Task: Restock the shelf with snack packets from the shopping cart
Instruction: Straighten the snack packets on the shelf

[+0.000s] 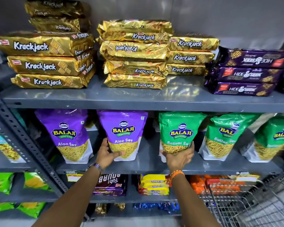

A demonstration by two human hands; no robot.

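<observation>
Balaji Aloo Sev packet [122, 135] in left hand [107, 155]; Ratlami Sev packet [178, 133] in right hand [179, 158]

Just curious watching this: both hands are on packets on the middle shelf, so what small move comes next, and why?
Probably let go: the purple Aloo Sev pouch and green Ratlami Sev pouch already stand upright on the grey metal shelf, with the left hand and right hand cupping their bases.

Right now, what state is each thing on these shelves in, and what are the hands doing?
Left hand: gripping the lower part of the purple Aloo Sev pouch, which stands upright.
Right hand: gripping the bottom of the green Ratlami Sev pouch, upright.
Krackjack packets: lying flat, stacked.
Hide & Seek packets: flat, stacked three high.
Shopping cart: contents not visible.
</observation>
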